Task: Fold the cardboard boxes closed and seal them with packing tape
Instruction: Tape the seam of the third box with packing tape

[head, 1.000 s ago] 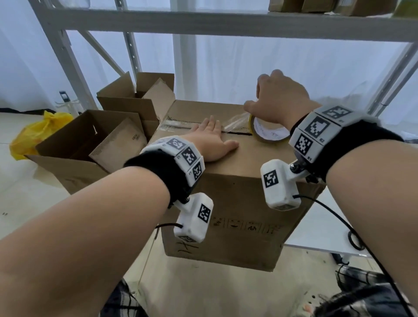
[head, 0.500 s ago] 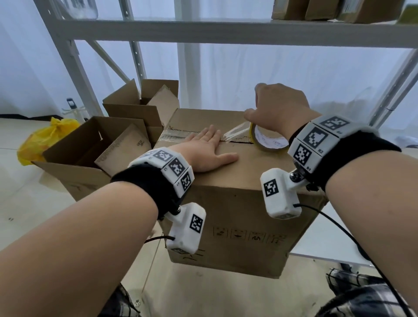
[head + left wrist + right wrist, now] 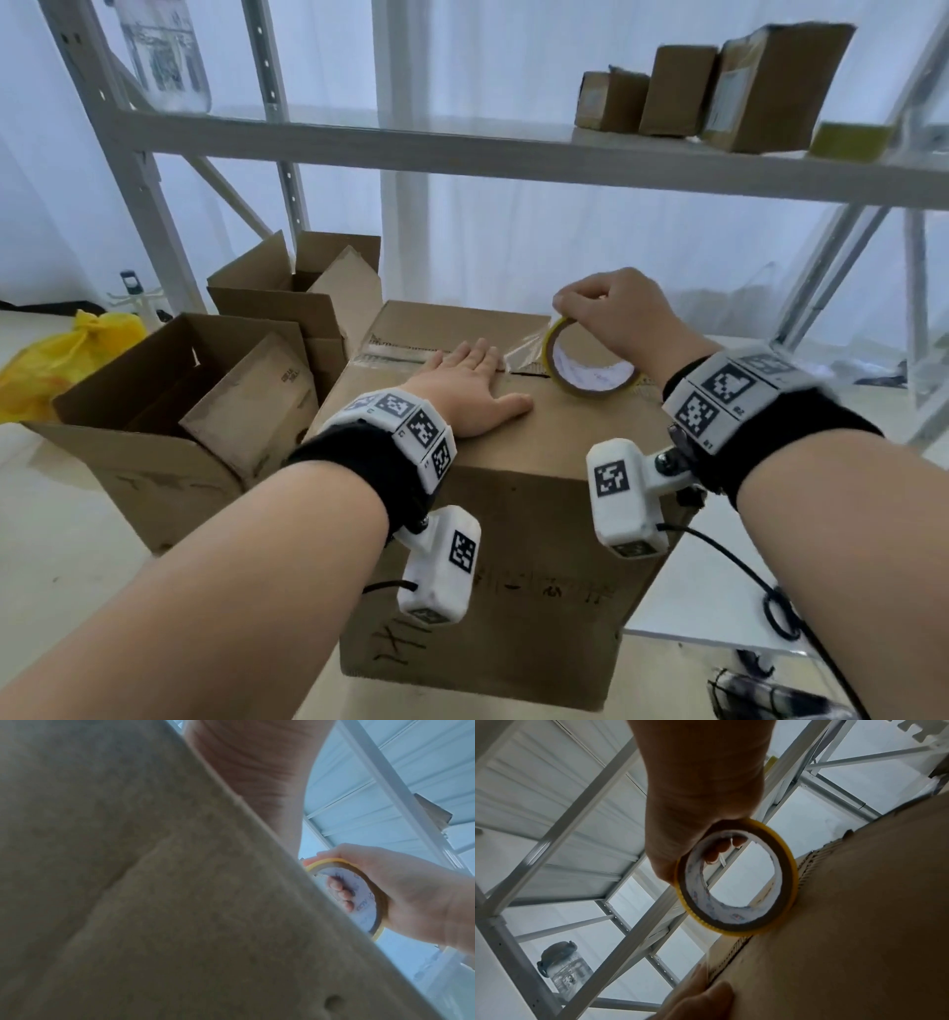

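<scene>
Lifting off the closed box (image 3: pixel 518 493), the tape roll (image 3: pixel 590 367) now stands tilted on edge at the right end of the top seam, where a second ago it sat lower and flatter under the palm. The right hand (image 3: pixel 611 313) has risen with it and grips the roll from above, thumb on the outer rim and fingers (image 3: pixel 721 847) curled through the white core; the right wrist view shows the roll's lower rim touching the cardboard at the seam. A clear strip of tape (image 3: pixel 524 352) runs from the roll leftward to the left hand (image 3: pixel 470 393). That hand has stayed where it was, lying flat with straight fingers and thumb spread, pressing the tape and the flaps down near the middle of the box top, grasping nothing. Tape already laid shines along the seam toward the box's left edge.

The head camera has tipped upward since the earlier frames, so the shelf (image 3: pixel 462 154) above now shows small parcels (image 3: pixel 719 87) at its right end. Open boxes (image 3: pixel 179 401) stand to the left of the closed one.
</scene>
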### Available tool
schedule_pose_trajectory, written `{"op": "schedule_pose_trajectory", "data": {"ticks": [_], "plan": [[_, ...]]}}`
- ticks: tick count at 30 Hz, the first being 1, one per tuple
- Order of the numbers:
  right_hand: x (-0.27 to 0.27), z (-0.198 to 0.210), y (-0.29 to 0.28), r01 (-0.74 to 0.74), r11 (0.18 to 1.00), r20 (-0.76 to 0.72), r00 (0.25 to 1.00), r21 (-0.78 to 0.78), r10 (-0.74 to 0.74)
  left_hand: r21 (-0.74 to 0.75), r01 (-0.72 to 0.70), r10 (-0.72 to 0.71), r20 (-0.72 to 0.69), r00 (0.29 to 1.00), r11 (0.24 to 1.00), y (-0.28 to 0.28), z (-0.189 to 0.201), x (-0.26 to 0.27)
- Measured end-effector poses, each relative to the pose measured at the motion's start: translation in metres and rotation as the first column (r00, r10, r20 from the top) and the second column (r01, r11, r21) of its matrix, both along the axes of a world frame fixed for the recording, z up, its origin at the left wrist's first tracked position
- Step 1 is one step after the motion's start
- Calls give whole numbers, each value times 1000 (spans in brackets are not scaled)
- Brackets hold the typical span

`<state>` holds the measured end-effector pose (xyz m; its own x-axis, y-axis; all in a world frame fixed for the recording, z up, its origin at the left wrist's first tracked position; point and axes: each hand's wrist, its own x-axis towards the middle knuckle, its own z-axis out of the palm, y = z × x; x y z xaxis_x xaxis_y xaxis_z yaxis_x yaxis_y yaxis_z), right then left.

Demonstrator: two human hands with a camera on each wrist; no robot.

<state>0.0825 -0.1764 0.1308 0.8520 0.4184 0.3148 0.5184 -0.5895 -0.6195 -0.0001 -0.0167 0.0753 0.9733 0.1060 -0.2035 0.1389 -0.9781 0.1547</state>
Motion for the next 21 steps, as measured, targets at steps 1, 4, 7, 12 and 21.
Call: {"op": "schedule_pose_trajectory", "data": {"ticks": [1, 4, 7, 12, 21], "plan": [[2, 0, 2, 13, 999, 31, 999, -40, -12, -2, 1, -1, -4, 1000, 1000, 1, 2, 3], [8, 5, 7, 37, 988, 107, 994, -149, -21, -3, 3, -3, -6, 1000, 1000, 4, 8, 15], [16, 9, 12, 51, 978, 168, 986, -204, -16, 4, -4, 4, -33, 999, 1000, 9, 14, 30], [35, 18, 12, 78, 971, 66, 996, -224, -65, -1, -13, 13, -39, 999, 1000, 15, 21, 43], [25, 6, 8, 22, 971, 12, 1000, -239, -19, 27, 16, -16, 28, 999, 1000, 6, -3, 4]]}}
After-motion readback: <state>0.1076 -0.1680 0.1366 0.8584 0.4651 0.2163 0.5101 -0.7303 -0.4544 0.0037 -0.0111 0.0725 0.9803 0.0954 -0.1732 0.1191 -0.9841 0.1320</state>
